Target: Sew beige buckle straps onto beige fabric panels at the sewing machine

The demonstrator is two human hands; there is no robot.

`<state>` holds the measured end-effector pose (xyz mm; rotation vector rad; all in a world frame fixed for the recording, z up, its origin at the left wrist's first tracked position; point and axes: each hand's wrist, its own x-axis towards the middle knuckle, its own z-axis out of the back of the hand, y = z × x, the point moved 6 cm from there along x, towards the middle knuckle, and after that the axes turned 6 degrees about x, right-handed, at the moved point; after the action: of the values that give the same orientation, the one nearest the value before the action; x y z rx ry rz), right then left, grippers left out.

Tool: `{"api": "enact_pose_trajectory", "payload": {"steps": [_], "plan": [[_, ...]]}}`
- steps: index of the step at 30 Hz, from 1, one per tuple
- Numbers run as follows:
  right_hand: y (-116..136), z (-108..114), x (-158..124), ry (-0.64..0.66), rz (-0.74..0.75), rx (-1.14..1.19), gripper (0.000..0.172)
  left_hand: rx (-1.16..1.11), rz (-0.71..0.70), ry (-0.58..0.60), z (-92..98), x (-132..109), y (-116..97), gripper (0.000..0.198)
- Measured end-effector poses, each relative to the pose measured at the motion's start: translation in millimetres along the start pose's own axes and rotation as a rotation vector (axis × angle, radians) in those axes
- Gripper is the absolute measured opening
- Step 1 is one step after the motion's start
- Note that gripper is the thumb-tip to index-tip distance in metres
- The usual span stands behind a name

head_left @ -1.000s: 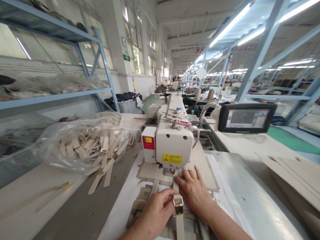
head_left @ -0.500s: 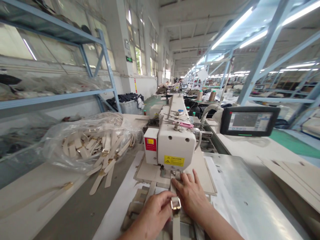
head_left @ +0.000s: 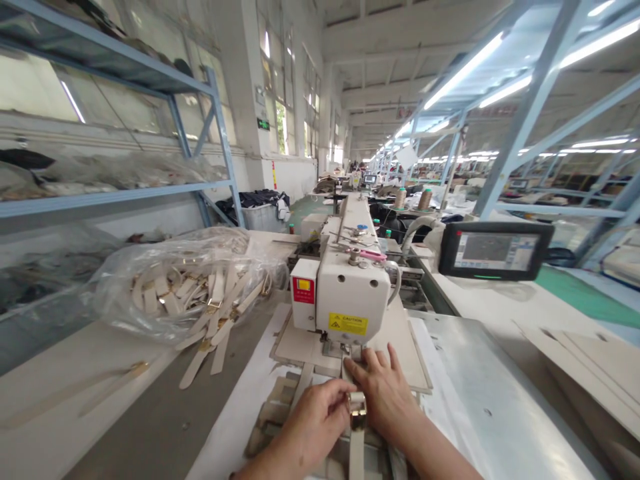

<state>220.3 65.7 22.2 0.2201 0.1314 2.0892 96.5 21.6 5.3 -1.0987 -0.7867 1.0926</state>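
Observation:
A beige strap [head_left: 357, 453] with a gold buckle [head_left: 357, 411] runs from the front edge of the view toward the head of a white sewing machine [head_left: 353, 293]. My left hand [head_left: 320, 420] pinches the strap beside the buckle, thumb and forefinger closed. Just beyond it, my right hand [head_left: 385, 387] lies with fingers spread, its fingertips pressing the strap down close under the machine head. The needle area is mostly hidden. Under the machine head lies a beige flat plate [head_left: 405, 353], and several taped pieces are partly covered by my hands.
On the left, a clear plastic bag [head_left: 125, 293] spills several buckled straps [head_left: 210, 333]. Two more straps lie nearer on the table. A control screen [head_left: 495, 250] stands at right, with beige boards [head_left: 585, 360] below it. Pink-handled scissors [head_left: 373, 255] rest on the machine.
The buckle has tilted and shifted slightly right in my left hand's fingers. My right hand stays nearly in place on the strap. The view has moved a little.

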Motion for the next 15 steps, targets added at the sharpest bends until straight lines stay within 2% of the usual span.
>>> {"api": "enact_pose_trajectory", "payload": {"steps": [4,8,12,15], "plan": [[-5,5,-8,0.073,0.017,0.167,0.055,0.047,-0.011,0.013,5.5,-5,1,0.034],[-21,12,-42,0.127,0.134,0.287,0.069,0.232,0.005,0.004,11.6,-10,-7,0.035],[-37,14,-73,0.193,0.133,0.291,0.081,0.427,-0.064,0.023,11.7,-14,-27,0.03],[-36,14,-79,0.219,0.149,0.243,0.08,0.623,-0.099,0.013,9.7,-14,-34,0.027]]}}
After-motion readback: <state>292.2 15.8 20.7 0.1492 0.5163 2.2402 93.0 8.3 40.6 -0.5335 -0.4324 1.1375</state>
